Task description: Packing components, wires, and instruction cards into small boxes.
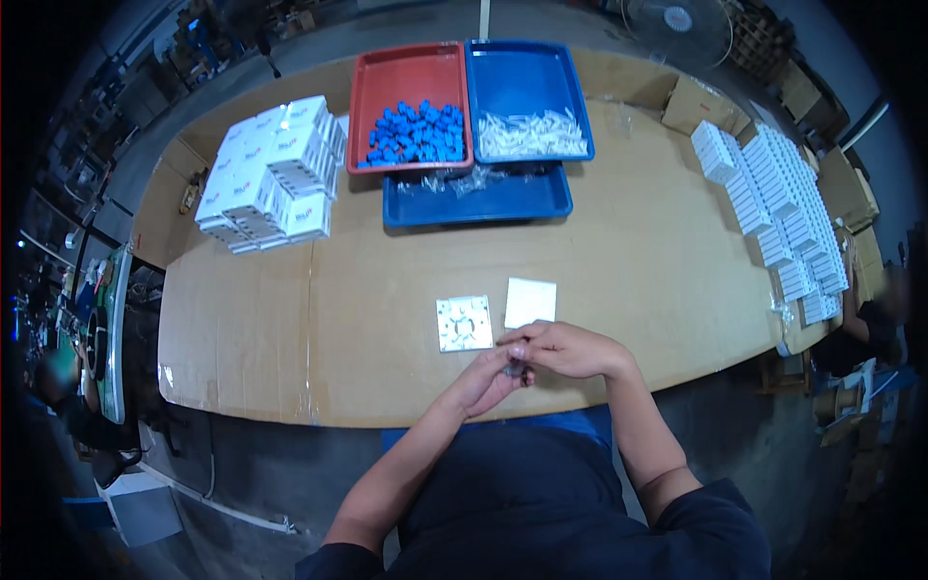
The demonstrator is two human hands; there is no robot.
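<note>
My left hand point(486, 385) and my right hand point(572, 350) meet above the front edge of the table. Fingers of both are curled and pressed together; what they pinch, if anything, is too small and hidden to name. Just beyond them lies a white square frame plate point(464, 325), showing a round opening and fittings at its middle. To its right is a plain white square plate point(531, 301), flat on the cardboard, its near edge close to my right hand.
At the back stand a red tray point(407, 75) of blue plastic parts and a blue tray point(523, 82) of white ones, above a lower blue tray point(478, 203). Stacked white boxes point(266, 177) are at left, rows of white pieces point(773, 215) at right. People sit at both sides.
</note>
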